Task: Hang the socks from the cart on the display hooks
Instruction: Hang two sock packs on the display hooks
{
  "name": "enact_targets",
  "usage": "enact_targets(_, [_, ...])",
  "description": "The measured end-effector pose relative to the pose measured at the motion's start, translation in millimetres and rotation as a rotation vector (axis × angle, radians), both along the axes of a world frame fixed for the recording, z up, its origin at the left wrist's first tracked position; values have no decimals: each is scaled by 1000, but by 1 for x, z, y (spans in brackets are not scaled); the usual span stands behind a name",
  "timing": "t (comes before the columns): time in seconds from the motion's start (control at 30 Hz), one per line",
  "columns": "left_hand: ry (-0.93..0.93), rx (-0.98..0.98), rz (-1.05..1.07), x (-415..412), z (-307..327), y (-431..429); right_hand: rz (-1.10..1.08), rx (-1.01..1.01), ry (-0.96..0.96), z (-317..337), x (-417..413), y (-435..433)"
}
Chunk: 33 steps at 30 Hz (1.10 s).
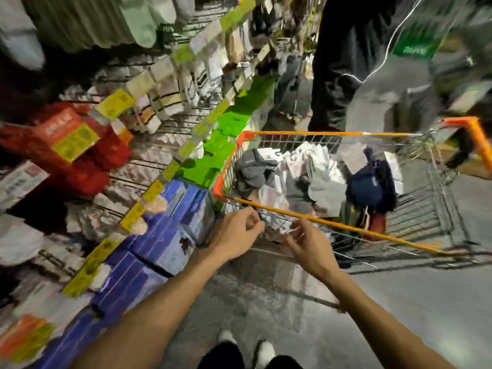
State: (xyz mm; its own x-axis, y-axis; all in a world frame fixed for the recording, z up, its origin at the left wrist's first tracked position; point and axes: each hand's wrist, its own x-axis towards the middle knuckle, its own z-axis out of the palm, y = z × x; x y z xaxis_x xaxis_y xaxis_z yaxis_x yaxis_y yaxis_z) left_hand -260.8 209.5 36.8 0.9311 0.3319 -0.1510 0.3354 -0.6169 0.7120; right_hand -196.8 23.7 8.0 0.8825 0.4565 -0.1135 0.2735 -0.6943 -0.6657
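An orange-rimmed wire cart point(332, 222) stands in front of me. It holds a heap of packaged socks point(300, 166) in white, grey and dark blue. My left hand point(237, 230) hovers just outside the cart's near rim, fingers loosely curled, with nothing visible in it. My right hand point(306, 246) is beside it below the same rim, also loosely curled and holding nothing I can see. On the left, display hooks point(165, 102) carry rows of hanging sock packs. The whole view is smeared by motion.
Blue boxes point(165, 235) and green boxes point(213, 155) line the shelf base by the cart's left corner. Yellow price tags point(133, 214) run along the shelf edge, with red packs point(80, 147) further left. A person in dark trousers point(346, 75) stands beyond the cart. Grey floor lies to the right.
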Motion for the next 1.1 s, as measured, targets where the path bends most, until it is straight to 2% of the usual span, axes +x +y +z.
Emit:
enact_targets(0.13, [82, -83, 81, 74, -47, 11, -99, -79, 52, -32, 66, -3])
enact_targets(0.37, [153, -144, 269, 203, -101, 84, -233, -148, 142, -62, 177, 30])
enact_targets(0.6, [233, -157, 240, 318, -135, 145, -250, -284, 72, -85, 266, 74])
enact_targets(0.7, [283, -117, 168, 348, -147, 151, -298, -280, 63, -96, 281, 78])
enact_targets(0.8, [355, -118, 103, 369, -158, 151, -450, -131, 160, -103, 295, 73])
enact_targets(0.9, [451, -95, 60, 374, -170, 155, -578, -88, 194, -105, 312, 62])
enact_targets(1.0, [585, -161, 34, 368, -169, 162, -505, -146, 290, -108, 328, 50])
enact_targets(1.1, [653, -198, 12, 365, -181, 173, -404, -283, 306, -111, 347, 42])
